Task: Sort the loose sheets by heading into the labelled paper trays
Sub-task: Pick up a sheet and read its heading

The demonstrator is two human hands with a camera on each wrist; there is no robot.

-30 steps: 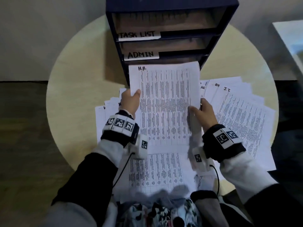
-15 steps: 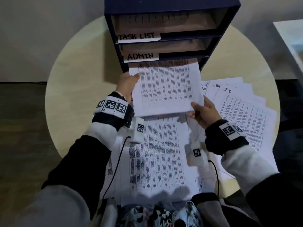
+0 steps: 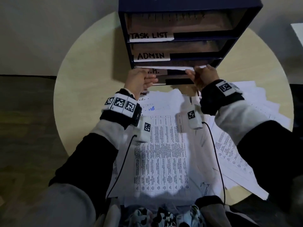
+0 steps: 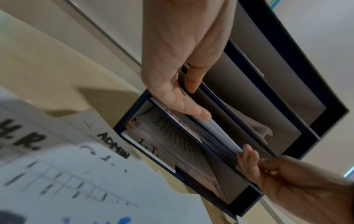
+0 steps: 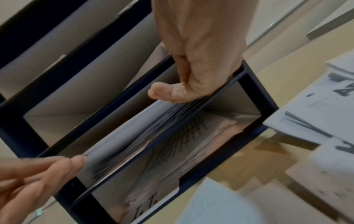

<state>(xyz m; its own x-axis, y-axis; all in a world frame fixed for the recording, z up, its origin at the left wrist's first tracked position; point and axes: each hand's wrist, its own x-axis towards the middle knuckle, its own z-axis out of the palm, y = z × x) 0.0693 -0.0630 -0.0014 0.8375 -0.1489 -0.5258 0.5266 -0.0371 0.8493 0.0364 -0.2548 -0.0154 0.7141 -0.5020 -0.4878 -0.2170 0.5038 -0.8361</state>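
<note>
Both of my hands are up at the mouth of the third tray, one at each end of the sheet I am feeding in. My left hand pinches the near left edge of the sheet, thumb on top and fingers underneath; my right hand pinches the near right edge in the same manner, fingers curled round the paper. Only a thin white strip of that sheet shows between my hands, the rest lying inside on a stack of pages already there.

I count four slots in the dark blue tray unit ahead of my hands. Its top label reads "TASK LIST", the second label reads "ADMIN", the third label is half hidden by my left hand, showing only ".h.", and the bottom label, just below my hands, reads "I.T."

Below my wrists, loose sheets lie spread over the round table, too overlapped to count. Headings "H.R." and "ADMIN" can be read on two of them near my left hand.
</note>
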